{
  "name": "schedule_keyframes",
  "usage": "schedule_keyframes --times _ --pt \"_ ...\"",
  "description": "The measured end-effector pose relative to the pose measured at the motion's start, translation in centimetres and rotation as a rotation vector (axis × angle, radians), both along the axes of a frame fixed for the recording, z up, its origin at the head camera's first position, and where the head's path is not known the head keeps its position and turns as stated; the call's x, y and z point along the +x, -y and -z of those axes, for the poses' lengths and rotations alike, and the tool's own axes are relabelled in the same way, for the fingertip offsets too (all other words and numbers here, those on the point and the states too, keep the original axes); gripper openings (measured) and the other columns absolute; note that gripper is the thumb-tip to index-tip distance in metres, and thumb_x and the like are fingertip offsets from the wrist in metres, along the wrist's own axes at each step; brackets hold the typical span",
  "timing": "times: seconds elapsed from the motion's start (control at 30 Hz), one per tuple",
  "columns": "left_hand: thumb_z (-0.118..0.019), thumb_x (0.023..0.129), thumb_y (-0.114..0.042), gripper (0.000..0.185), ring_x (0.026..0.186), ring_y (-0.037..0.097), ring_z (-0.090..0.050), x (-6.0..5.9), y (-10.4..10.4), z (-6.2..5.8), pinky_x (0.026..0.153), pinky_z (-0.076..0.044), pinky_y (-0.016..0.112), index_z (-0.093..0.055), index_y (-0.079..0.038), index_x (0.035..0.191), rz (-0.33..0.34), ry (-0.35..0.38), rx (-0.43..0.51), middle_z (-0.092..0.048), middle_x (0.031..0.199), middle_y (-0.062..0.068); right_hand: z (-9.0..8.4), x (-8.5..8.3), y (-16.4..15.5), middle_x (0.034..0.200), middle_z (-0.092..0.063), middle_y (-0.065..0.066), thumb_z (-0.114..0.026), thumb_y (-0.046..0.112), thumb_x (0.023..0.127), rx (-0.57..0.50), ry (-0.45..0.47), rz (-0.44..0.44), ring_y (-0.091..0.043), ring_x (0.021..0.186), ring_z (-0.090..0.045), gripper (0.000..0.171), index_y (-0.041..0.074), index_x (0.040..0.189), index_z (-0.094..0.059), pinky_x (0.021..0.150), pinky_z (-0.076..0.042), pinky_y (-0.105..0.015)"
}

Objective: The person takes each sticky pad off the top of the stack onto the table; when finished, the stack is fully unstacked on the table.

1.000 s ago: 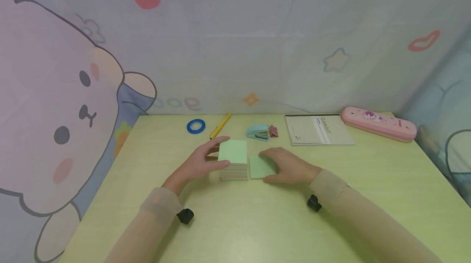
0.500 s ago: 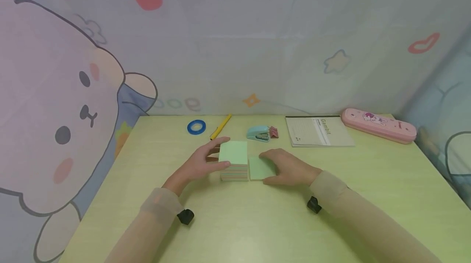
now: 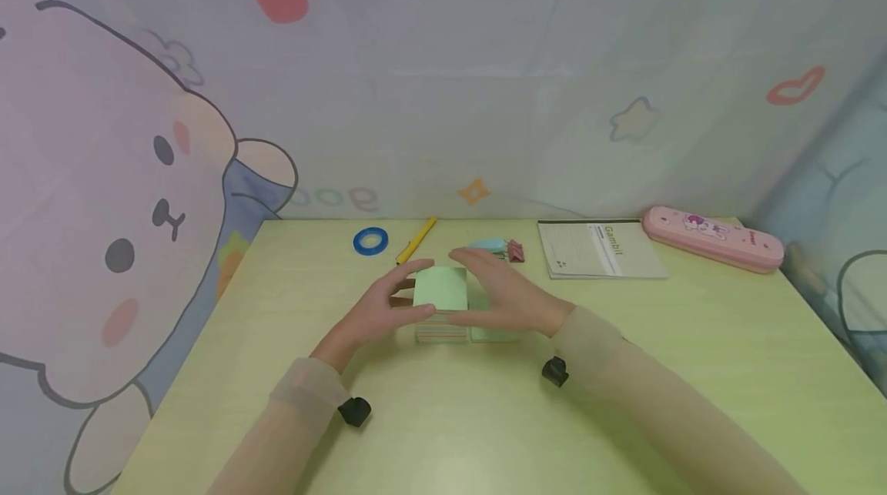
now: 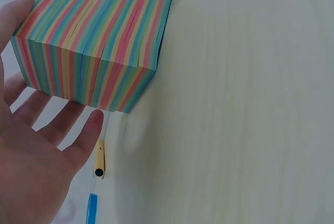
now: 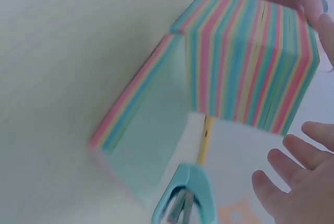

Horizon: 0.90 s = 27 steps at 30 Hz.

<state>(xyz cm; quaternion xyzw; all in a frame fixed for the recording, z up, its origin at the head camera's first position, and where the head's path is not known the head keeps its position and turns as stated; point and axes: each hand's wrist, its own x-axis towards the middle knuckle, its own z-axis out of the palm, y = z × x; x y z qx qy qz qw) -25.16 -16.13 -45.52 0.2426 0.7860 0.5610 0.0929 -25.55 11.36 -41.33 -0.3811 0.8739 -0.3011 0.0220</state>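
A tall block of square sticky notes (image 3: pixel 440 289), light green on top with rainbow-striped sides, stands mid-table. My left hand (image 3: pixel 381 302) holds it from the left, thumb at the front and fingers behind; the left wrist view shows those fingers (image 4: pixel 86 135) fairly straight and spread. From the right, my right hand (image 3: pixel 509 291) reaches across to the block with thumb and fingers spread and gripping nothing; in the right wrist view its fingertips lie just off the block. Under this hand, beside the block, lies a thin green-topped sticky note pad (image 5: pixel 151 130), partly covered in the head view.
Behind the hands are a blue tape roll (image 3: pixel 370 241), a yellow pen (image 3: pixel 416 240), a light-blue stapler (image 3: pixel 490 245) partly hidden by my right hand, and a reddish binder clip (image 3: pixel 516 251). A notebook (image 3: pixel 599 249) and a pink pencil case (image 3: pixel 714 239) lie at the back right.
My right hand has let go of the thin pad and moved left and up, over to the tall block. My left hand has stayed at the block, and the thin pad remains in place.
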Motion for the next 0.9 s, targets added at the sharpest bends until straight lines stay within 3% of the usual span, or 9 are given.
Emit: schedule_keyframes --times 0.23,0.5,0.8,0.9 --pt "-0.076 0.098 -0.018 0.076 0.141 0.036 -0.051 0.1 -0.1 0.0 0.11 -0.052 0.053 -0.038 -0.023 0.163 0.012 -0.028 0.022 -0.051 0.154 0.008 -0.2 0.1 2.0 0.153 -0.052 -0.008 -0.08 0.042 0.095 0.047 -0.033 -0.026 -0.023 0.132 -0.051 0.084 0.004 0.158 -0.041 0.104 -0.052 -0.038" --pt "-0.082 0.091 -0.017 0.086 0.141 0.034 -0.051 -0.1 0.2 0.3 0.112 -0.047 0.059 -0.036 -0.019 0.163 0.021 -0.02 0.041 -0.054 0.152 0.01 0.2 0.2 2.0 0.152 -0.052 -0.007 -0.078 0.041 0.096 0.06 -0.032 -0.003 -0.021 0.127 -0.052 0.077 0.007 0.156 -0.045 0.098 -0.055 -0.035" --pt "-0.082 0.092 -0.023 0.078 0.14 0.031 -0.052 0.0 0.1 0.4 0.115 -0.046 0.058 -0.044 -0.017 0.16 0.01 -0.013 -0.006 -0.055 0.154 0.003 1.0 0.1 -1.1 0.154 -0.052 -0.008 -0.081 0.04 0.094 -0.017 -0.003 0.041 -0.024 0.137 -0.05 0.074 0.008 0.153 -0.051 0.107 -0.052 -0.043" --pt "-0.081 0.093 -0.02 0.077 0.142 0.033 -0.05 -0.1 0.1 0.5 0.116 -0.046 0.056 -0.044 -0.014 0.16 0.013 0.003 0.011 -0.053 0.155 0.005 1.3 0.1 -2.8 0.157 -0.05 -0.01 -0.081 0.043 0.094 -0.045 0.02 0.064 -0.03 0.149 -0.041 0.075 0.008 0.153 -0.051 0.117 -0.043 -0.05"
